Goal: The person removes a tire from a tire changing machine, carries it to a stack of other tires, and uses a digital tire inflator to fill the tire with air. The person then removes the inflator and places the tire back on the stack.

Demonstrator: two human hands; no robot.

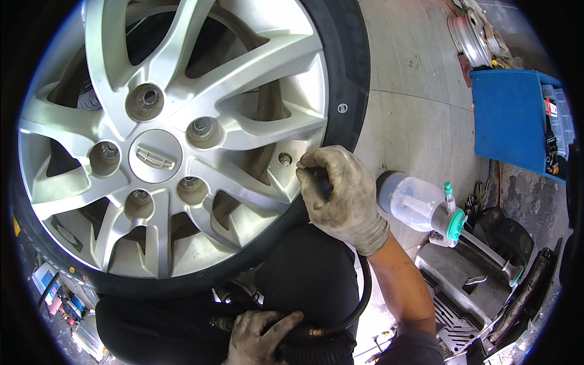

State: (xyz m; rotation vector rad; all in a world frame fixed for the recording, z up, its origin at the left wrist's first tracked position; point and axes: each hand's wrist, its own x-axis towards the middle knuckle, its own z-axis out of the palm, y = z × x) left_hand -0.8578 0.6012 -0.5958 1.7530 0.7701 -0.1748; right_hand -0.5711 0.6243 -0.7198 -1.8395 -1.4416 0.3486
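Observation:
A silver alloy wheel with a black tyre fills the upper left, its outer face towards me. Near its rim, a tyre valve pokes out of a round recess. Just to the right of the valve is my right hand, in a soiled knit glove, thumb and forefinger tips pinched together. Whether something tiny sits between those tips cannot be told. Low in the view, my gloved left hand is closed around a dark air-hose tool with a metal end fitting. A brass coupling joins its black hose.
My dark-clothed knees are against the tyre's lower edge. A translucent bottle with a green cap and pump handle lies at the right. Beyond it are a blue cabinet, a bare rim and a grey-black machine part.

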